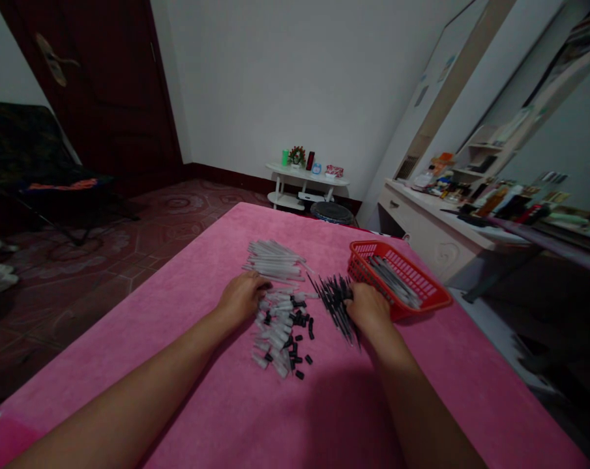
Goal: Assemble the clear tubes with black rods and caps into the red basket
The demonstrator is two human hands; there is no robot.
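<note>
My left hand (242,296) rests on the pink table cover (187,391) with its fingers curled at the near edge of a stack of clear pen barrels (275,259). What the fingers hold, if anything, is hidden. My right hand (369,306) lies on a heap of thin black refills (331,294), fingers bent down over them, beside a red basket (431,301). Between the hands sits a pile of clear caps (275,326) mixed with small black end plugs (302,322).
The red basket holds several assembled pens (395,277). A dresser (436,225) crowded with bottles stands to the right. A white low shelf (307,182) is by the far wall, a dark chair (35,169) and a door (103,85) at the left.
</note>
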